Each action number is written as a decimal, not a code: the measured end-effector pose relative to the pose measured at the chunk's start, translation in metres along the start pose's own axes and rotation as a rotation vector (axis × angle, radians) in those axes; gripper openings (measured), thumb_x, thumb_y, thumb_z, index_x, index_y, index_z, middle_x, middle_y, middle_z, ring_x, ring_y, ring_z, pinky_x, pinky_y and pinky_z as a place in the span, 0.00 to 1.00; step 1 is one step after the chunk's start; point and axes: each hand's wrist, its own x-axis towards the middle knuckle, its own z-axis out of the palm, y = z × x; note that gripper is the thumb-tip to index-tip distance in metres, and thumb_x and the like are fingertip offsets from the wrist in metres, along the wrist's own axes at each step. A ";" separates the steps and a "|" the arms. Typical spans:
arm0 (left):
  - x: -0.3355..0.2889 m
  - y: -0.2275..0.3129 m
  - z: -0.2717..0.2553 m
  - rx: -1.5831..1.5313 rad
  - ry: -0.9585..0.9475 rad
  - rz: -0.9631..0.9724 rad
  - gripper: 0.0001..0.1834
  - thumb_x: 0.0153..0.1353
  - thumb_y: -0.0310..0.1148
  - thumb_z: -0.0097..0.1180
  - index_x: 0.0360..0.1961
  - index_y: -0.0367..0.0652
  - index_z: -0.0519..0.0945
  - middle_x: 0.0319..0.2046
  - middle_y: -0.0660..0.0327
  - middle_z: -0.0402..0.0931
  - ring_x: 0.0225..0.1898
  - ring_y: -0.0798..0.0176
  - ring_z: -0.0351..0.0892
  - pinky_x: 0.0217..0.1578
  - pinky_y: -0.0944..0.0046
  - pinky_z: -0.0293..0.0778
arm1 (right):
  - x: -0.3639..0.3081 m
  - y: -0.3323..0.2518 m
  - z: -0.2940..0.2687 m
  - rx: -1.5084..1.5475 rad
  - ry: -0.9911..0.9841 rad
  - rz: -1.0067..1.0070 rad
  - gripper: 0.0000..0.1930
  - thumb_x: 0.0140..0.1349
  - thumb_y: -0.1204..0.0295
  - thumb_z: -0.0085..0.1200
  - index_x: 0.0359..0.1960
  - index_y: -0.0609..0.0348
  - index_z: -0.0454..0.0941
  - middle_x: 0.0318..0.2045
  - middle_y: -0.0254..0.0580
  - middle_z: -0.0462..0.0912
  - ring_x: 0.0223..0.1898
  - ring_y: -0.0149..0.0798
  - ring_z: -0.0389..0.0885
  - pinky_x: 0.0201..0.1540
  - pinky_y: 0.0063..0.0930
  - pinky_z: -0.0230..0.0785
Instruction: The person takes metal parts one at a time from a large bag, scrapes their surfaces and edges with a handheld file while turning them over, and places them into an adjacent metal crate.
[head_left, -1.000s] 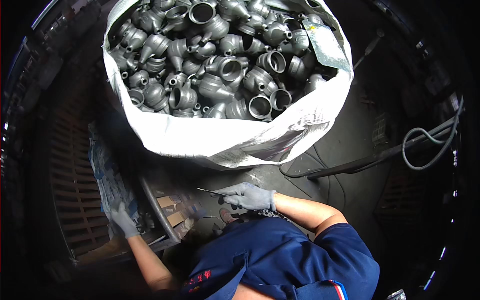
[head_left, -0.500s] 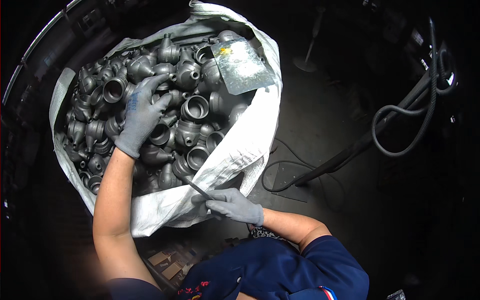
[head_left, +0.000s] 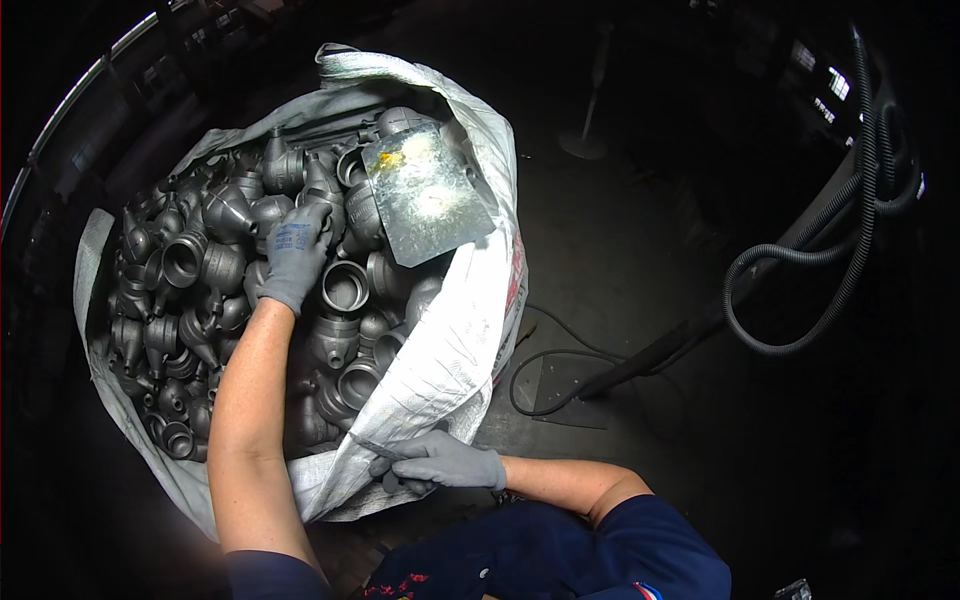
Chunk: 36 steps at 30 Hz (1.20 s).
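- Castings: dull grey, hollow, with ribbed collars, many tapering to narrow necks; heaped at mixed angles, some partly covered by the left hand.
- Tool: thin, dark; held in the right hand, slanting up-left.

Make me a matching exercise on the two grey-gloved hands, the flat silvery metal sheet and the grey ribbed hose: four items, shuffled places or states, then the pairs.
Column one
1. Grey-gloved left hand
2. Grey-gloved right hand
3. Flat silvery metal sheet with a yellow mark
4. Grey ribbed hose

Column two
A. At the right side of the mouth of the white woven sack
B. Looped, toward the picture's right edge
C. In among the dark grey rounded metal parts
D. Gripping a thin dark tool

Pairs: 1-C, 2-D, 3-A, 4-B
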 end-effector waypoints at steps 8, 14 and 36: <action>-0.043 0.000 -0.090 -0.905 0.185 -0.449 0.17 0.57 0.24 0.56 0.49 0.34 0.75 0.35 0.61 0.78 0.35 0.70 0.76 0.39 0.70 0.73 | -0.004 -0.001 0.000 -0.045 -0.022 -0.018 0.16 0.68 0.68 0.44 0.54 0.62 0.74 0.32 0.34 0.81 0.22 0.20 0.69 0.25 0.14 0.63; -0.133 0.030 -0.210 -1.161 0.276 -0.736 0.16 0.61 0.24 0.52 0.50 0.33 0.73 0.38 0.60 0.77 0.37 0.72 0.77 0.40 0.75 0.73 | -0.007 -0.024 0.026 -0.028 -0.072 -0.083 0.17 0.67 0.68 0.47 0.55 0.61 0.74 0.32 0.34 0.81 0.21 0.20 0.67 0.23 0.14 0.60; -0.489 0.112 -0.263 -1.638 1.150 -1.104 0.29 0.52 0.14 0.49 0.59 0.31 0.68 0.38 0.63 0.76 0.40 0.75 0.75 0.47 0.79 0.69 | 0.076 0.048 0.201 -0.142 -0.133 0.163 0.25 0.61 0.69 0.54 0.60 0.62 0.68 0.33 0.30 0.81 0.23 0.16 0.67 0.23 0.10 0.60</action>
